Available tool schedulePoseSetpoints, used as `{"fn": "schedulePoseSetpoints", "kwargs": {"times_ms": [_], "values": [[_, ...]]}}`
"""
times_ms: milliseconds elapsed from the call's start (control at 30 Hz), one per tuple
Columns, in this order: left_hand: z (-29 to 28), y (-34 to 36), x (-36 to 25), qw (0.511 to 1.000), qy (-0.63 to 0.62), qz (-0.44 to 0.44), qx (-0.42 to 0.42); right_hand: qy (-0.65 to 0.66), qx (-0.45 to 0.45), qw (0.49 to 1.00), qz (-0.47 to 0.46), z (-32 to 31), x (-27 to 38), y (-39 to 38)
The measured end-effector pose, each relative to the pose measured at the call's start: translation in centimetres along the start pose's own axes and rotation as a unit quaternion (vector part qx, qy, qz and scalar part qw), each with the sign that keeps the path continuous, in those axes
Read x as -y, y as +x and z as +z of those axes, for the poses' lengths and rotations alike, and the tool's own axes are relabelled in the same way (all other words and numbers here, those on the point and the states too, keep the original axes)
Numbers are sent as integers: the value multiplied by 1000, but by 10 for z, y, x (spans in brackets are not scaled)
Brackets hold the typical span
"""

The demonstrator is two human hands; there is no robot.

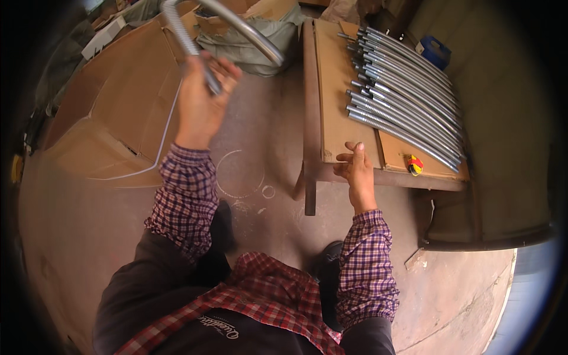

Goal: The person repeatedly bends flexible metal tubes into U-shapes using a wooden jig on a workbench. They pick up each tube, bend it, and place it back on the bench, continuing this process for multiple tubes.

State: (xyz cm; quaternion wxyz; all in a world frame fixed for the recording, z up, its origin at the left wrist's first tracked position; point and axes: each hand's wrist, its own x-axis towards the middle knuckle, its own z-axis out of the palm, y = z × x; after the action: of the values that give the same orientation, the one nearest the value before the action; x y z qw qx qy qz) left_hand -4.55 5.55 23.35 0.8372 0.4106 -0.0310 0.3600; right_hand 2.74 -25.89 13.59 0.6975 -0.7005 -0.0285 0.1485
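Note:
My left hand (pixel 201 103) grips one leg of a silver, U-bent flexible metal tube (pixel 254 41) at the upper left, over the floor. Low beside the front of the table, my right hand (pixel 355 174) is open with its fingers apart. Just to its right, a yellow-and-red tape measure (pixel 415 165) lies on the cardboard (pixel 340 148) covering the table. Several similar silver tubes (pixel 402 100) lie side by side on that cardboard in a slightly curved row.
A blue plastic container (pixel 433 53) stands behind the tubes. Folded cardboard (pixel 118 124) lies at the left, with wrapped boxes (pixel 248 53) at the back. The table's metal frame (pixel 309 195) is near my feet, and a dark olive structure (pixel 497 177) borders the right.

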Motion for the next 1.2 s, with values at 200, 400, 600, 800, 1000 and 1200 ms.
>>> {"fn": "schedulePoseSetpoints", "kwargs": {"times_ms": [200, 400, 600, 800, 1000, 1200], "values": [[-69, 21, -7, 982, 112, 96, -116, -20, 52, 998, -1, 13, -9, 5], [-35, -10, 99, 939, 316, -128, -40, -53, 54, 997, -20, 12, -8, 4], [0, -31, 205, 789, 591, 26, 166, -281, 68, 949, -127, 14, -14, 10], [70, -2, 294, 545, 710, 275, 350, -324, 66, 933, -142, -2, -3, -5], [92, 11, 367, 442, 751, 290, 396, -403, 73, 896, -172, -13, -4, -10], [97, 21, 365, 450, 763, 224, 407, -385, 56, 899, -200, -20, -6, -8]]}}
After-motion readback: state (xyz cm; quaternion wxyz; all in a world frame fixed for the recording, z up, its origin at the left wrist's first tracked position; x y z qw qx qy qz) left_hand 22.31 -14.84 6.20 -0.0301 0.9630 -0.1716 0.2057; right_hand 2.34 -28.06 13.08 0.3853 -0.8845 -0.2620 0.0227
